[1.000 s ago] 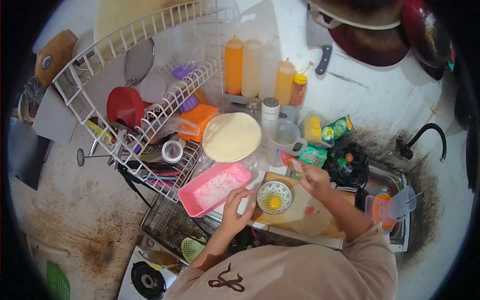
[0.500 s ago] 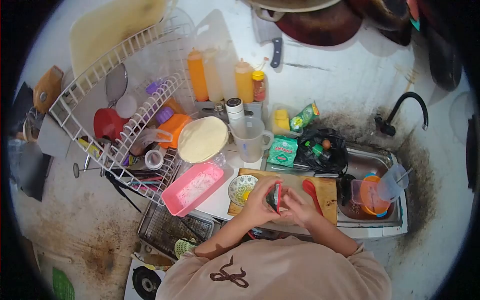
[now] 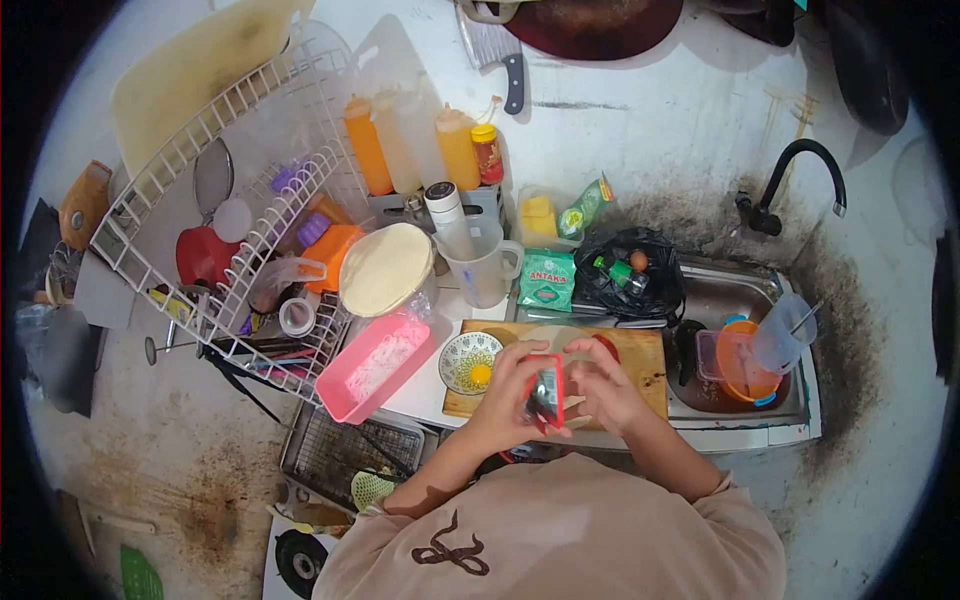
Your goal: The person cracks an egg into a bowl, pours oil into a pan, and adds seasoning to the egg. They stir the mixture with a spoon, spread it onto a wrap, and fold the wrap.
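My left hand (image 3: 505,400) grips a small dark packet with red edges (image 3: 545,392), held up over the front of the wooden cutting board (image 3: 640,375). Just to its right is my right hand (image 3: 605,390), fingers curved and apart, with nothing visible in it. Left of the packet, a patterned bowl (image 3: 455,352) rests on the board with an egg yolk (image 3: 481,375) inside. Behind my right hand a red spoon (image 3: 608,346) is mostly hidden.
A pink tray (image 3: 345,395) and a clear measuring jug (image 3: 485,275) stand at left. Behind the board are a green packet (image 3: 547,280) and a black plastic bag (image 3: 655,295). The sink (image 3: 790,400) at right holds an orange basin (image 3: 740,378).
The view has shifted, so the scene sits further left. The packet has turned to show more of its dark face. My right hand has spread its fingers and now covers most of the spoon.
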The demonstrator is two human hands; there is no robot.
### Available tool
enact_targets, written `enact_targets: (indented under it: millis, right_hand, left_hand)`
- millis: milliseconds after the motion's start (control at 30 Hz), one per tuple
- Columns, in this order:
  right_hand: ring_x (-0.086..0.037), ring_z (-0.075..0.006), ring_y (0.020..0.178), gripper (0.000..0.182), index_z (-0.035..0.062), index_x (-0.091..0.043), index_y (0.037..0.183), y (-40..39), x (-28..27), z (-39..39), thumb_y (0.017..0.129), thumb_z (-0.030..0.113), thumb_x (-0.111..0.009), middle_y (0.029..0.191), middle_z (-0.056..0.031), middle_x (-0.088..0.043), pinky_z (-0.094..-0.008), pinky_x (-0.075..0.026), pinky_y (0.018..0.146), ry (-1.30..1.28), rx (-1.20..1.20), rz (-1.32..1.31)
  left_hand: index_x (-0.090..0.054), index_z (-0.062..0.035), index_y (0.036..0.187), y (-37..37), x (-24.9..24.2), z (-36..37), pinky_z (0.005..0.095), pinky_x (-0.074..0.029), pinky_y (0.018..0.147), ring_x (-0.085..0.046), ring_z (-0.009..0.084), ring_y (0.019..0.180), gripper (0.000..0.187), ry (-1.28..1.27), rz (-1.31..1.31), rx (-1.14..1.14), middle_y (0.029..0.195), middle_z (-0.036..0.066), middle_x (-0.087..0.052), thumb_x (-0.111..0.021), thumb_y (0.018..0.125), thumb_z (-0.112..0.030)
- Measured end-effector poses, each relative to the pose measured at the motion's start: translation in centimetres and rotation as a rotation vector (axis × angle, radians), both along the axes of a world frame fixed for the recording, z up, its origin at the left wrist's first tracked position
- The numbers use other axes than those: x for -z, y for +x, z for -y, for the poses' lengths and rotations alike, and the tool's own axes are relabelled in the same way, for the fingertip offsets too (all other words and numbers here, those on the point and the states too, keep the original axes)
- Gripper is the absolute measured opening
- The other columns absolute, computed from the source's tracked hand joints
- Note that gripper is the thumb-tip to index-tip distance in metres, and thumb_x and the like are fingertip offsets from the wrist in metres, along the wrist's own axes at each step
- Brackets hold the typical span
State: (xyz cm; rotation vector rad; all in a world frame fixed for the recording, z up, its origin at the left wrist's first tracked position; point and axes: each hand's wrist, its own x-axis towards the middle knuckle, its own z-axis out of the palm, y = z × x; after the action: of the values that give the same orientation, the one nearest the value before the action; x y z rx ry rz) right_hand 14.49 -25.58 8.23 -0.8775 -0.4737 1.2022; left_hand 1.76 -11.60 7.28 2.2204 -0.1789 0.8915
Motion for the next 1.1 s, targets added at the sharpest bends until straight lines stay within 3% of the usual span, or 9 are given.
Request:
enact_targets:
  millis: [100,200,333,567,667,767,900,1000,1100]
  right_hand:
    - [-0.056,-0.0158,0.094,0.041,0.0090,-0.038,0.118,-1.0,-1.3,-0.2,0.083,-0.003,-0.056,0.098,-0.0058,-0.055,-0.0331,-0.053,0.073,-0.074,0.009,0.338]
    - [-0.055,-0.0118,0.093,0.039,0.0077,-0.041,0.116,-0.4,1.5,-1.3,0.082,-0.002,-0.058,0.099,-0.0042,-0.056,-0.0281,-0.049,0.078,0.077,0.063,0.420]
    - [-0.055,-0.0090,0.091,0.037,0.0055,-0.043,0.114,0.0,2.4,-1.7,0.082,-0.004,-0.057,0.102,-0.0035,-0.055,-0.0236,-0.046,0.078,0.011,0.151,0.254]
    - [-0.056,-0.0086,0.088,0.036,0.0051,-0.040,0.115,-0.7,3.0,-2.3,0.083,-0.006,-0.054,0.099,-0.0029,-0.055,-0.0230,-0.048,0.073,-0.004,0.150,0.160]
    - [-0.054,-0.0144,0.094,0.042,0.0058,-0.040,0.116,-0.9,3.2,-2.3,0.081,-0.001,-0.061,0.109,-0.0092,-0.051,-0.0272,-0.047,0.079,0.031,0.158,0.293]
    - [-0.046,-0.0288,0.111,0.055,0.0067,-0.040,0.119,-1.5,4.6,-2.5,0.074,0.012,-0.072,0.120,-0.0166,-0.041,-0.0381,-0.041,0.092,0.149,0.505,1.025]
    - [-0.021,-0.0459,0.127,0.065,0.0121,-0.049,0.121,-2.2,2.1,-1.4,0.067,0.038,-0.075,0.131,-0.0171,-0.033,-0.0629,-0.018,0.096,0.209,0.476,1.544]
    - [-0.023,-0.0408,0.128,0.053,0.0164,-0.058,0.112,-2.4,1.9,-0.7,0.066,0.040,-0.072,0.130,-0.0113,-0.039,-0.0676,-0.013,0.091,-0.083,0.439,1.866]
    - [-0.028,-0.0336,0.128,0.041,0.0200,-0.065,0.103,-2.1,2.3,-0.4,0.067,0.039,-0.069,0.122,-0.0051,-0.050,-0.0692,-0.011,0.087,-0.116,0.354,1.745]
  left_hand:
    - [-0.047,-0.0082,0.118,-0.3,-0.4,0.3,0.0454,-0.027,0.100,-0.037,0.0338,0.119,0.084,0.153,-0.103,-0.030,0.127,0.015,-0.039,-0.088,0.048,-0.033]
    - [-0.046,-0.0095,0.117,-0.2,1.5,0.0,0.0446,-0.029,0.100,-0.037,0.0323,0.119,0.084,-0.212,0.009,0.084,0.128,0.017,-0.037,-0.088,0.048,-0.034]
    - [-0.031,-0.0134,0.121,-0.7,3.0,-0.4,0.0438,-0.031,0.100,-0.036,0.0279,0.121,0.078,-0.717,0.276,0.270,0.130,0.019,-0.034,-0.081,0.061,-0.016]
    - [-0.025,-0.0150,0.124,-1.6,3.0,-0.6,0.0448,-0.030,0.102,-0.035,0.0286,0.123,0.074,-0.737,0.240,0.201,0.131,0.019,-0.032,-0.070,0.067,-0.003]
    - [-0.022,-0.0152,0.125,-1.7,3.0,-0.7,0.0455,-0.026,0.104,-0.032,0.0288,0.125,0.075,-0.764,0.225,0.223,0.132,0.020,-0.031,-0.069,0.067,0.000]
    - [-0.019,-0.0150,0.123,-1.1,2.9,-0.3,0.0452,-0.022,0.106,-0.030,0.0273,0.125,0.077,-0.760,0.205,0.170,0.131,0.020,-0.029,-0.069,0.067,0.001]
    - [-0.014,-0.0127,0.120,0.9,3.2,0.4,0.0430,-0.022,0.104,-0.028,0.0243,0.122,0.078,-0.672,0.163,0.061,0.124,0.016,-0.027,-0.070,0.066,0.000]
    - [-0.009,-0.0119,0.124,2.0,4.1,0.7,0.0412,-0.026,0.100,-0.029,0.0241,0.120,0.086,-0.560,0.106,0.017,0.119,0.014,-0.027,-0.072,0.066,-0.001]
    - [-0.010,-0.0089,0.122,3.0,3.7,1.5,0.0391,-0.028,0.095,-0.029,0.0221,0.111,0.090,-0.596,0.052,0.017,0.110,0.011,-0.026,-0.078,0.064,-0.010]
